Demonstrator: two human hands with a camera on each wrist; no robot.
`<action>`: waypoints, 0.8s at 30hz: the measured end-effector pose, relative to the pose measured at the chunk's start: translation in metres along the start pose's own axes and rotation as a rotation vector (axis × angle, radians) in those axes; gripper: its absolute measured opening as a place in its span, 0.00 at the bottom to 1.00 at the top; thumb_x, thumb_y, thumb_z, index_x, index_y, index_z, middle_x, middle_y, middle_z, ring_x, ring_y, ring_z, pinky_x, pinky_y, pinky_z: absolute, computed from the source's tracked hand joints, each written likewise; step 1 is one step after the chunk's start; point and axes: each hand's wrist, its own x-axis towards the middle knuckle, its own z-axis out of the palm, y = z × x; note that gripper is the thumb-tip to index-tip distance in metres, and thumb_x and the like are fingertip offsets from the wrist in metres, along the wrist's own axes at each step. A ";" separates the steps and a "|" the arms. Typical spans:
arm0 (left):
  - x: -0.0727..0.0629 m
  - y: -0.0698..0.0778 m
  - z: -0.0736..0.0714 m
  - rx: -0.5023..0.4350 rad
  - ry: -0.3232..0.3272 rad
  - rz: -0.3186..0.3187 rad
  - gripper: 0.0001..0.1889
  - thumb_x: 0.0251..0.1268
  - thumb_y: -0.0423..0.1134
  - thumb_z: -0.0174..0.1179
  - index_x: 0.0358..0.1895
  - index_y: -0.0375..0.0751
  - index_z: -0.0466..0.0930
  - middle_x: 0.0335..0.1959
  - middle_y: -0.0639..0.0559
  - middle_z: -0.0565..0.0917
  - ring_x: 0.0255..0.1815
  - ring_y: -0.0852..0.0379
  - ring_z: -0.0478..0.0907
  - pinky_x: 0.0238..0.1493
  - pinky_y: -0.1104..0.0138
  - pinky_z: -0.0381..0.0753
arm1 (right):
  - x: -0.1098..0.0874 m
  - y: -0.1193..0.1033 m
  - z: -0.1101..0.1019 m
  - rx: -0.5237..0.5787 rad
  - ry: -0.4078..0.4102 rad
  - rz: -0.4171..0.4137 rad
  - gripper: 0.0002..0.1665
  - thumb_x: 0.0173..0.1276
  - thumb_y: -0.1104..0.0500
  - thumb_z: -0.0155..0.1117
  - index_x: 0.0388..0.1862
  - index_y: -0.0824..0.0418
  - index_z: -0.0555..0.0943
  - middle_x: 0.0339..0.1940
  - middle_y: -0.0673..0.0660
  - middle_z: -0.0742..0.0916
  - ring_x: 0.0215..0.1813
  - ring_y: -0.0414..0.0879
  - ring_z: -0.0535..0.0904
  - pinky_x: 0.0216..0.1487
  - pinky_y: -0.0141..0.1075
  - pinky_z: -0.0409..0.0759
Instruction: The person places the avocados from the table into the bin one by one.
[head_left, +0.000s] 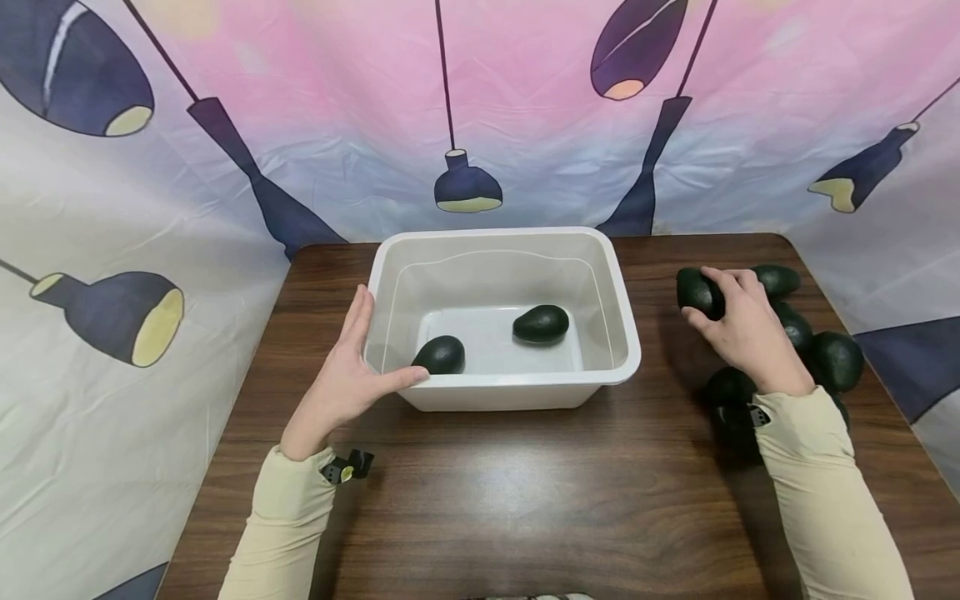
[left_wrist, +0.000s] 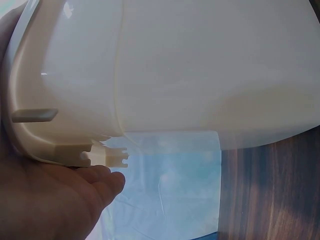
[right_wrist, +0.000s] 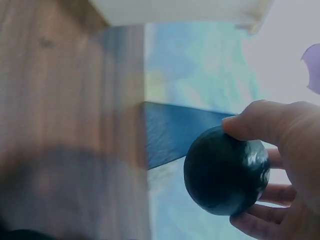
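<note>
Pinched between the thumb and fingers of my right hand [head_left: 750, 329] is a dark green avocado [head_left: 697, 292]. In the right wrist view this avocado [right_wrist: 225, 172] shows its rounded end, with the fingers behind it. My left hand [head_left: 341, 387] rests on the near left corner of a white plastic bin [head_left: 502, 379]. Its fingers lie straight along the left side and the thumb stretches over the front rim. Inside the bin are two avocados, one avocado [head_left: 542, 324] right of the middle and another avocado [head_left: 441, 356] at the front left, partly hidden by the rim.
Several more avocados [head_left: 835, 361] lie in a group on the right of the wooden table [head_left: 510, 500], partly hidden by my right hand and sleeve. Behind the table hangs a printed cloth [head_left: 360, 175].
</note>
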 end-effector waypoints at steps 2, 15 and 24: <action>0.000 0.000 -0.001 -0.003 -0.001 -0.001 0.65 0.46 0.60 0.74 0.78 0.54 0.32 0.76 0.71 0.31 0.78 0.56 0.33 0.70 0.41 0.48 | 0.003 -0.008 -0.005 0.004 0.025 -0.019 0.42 0.70 0.49 0.61 0.76 0.63 0.58 0.66 0.74 0.64 0.65 0.70 0.61 0.56 0.68 0.63; 0.000 0.001 -0.002 -0.018 -0.001 -0.003 0.65 0.45 0.60 0.75 0.78 0.54 0.32 0.76 0.71 0.31 0.78 0.57 0.33 0.71 0.42 0.47 | 0.010 -0.062 -0.029 0.046 0.151 -0.140 0.40 0.67 0.49 0.64 0.75 0.59 0.64 0.64 0.70 0.69 0.62 0.68 0.66 0.56 0.65 0.66; -0.001 0.003 -0.003 -0.018 -0.020 -0.021 0.65 0.46 0.61 0.74 0.78 0.56 0.31 0.76 0.72 0.30 0.78 0.57 0.33 0.70 0.42 0.47 | 0.011 -0.077 -0.036 0.032 0.162 -0.183 0.40 0.66 0.50 0.65 0.74 0.59 0.65 0.64 0.69 0.70 0.58 0.67 0.69 0.53 0.63 0.68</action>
